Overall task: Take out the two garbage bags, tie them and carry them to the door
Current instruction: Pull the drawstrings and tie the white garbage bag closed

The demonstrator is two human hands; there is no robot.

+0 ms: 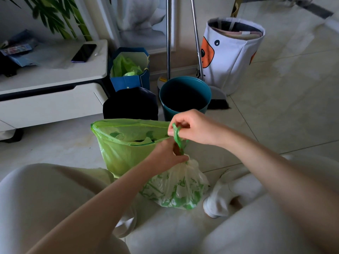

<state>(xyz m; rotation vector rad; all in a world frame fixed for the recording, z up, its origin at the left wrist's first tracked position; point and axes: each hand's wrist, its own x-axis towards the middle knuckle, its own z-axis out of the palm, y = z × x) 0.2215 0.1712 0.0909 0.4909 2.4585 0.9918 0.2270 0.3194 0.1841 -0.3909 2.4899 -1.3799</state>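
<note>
Person crouched on a tiled floor [275, 114], knees low in view at both sides. A small clear bag [176, 187] with green print sits on the floor between the knees, its neck gathered upward into twisted green handles [178, 139]. Left hand [167, 155]: fingers curled round the gathered neck, just above the bag body. Right hand [192, 127]: thumb and fingers pinched on the upper end of the handles, held above the left hand. A larger green bag [121, 149] stands open-mouthed on the floor, touching the small bag on its left side; contents inside are dark and cannot be identified. Behind it, a dark bin [131, 104] and a teal bin [185, 97] stand side by side, the teal one with no liner. A blue paper bag [129, 80] holding green plastic stands at the wall behind the dark bin. A white fabric basket [231, 55] stands right of the teal bin, with a dustpan [218, 96] between them. A phone [84, 52] lies near the right edge of a white cabinet [51, 77] at left.
</note>
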